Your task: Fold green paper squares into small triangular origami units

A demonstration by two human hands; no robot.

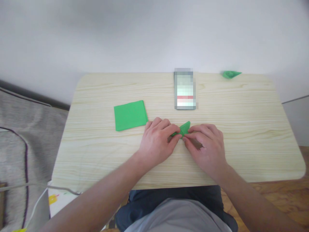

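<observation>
Both forearms reach in from the near edge of the wooden table (253, 129) and meet at its middle. The left hand (156, 140) lies palm down, its fingers curled and pinching the left side of a small folded green paper (184, 128). The right hand (206, 146) mirrors it, fingertips pressed onto the paper's right side. The paper sits on the tabletop between the 2 hands, mostly covered. A flat green sheet (130, 115) lies just left of the left hand.
</observation>
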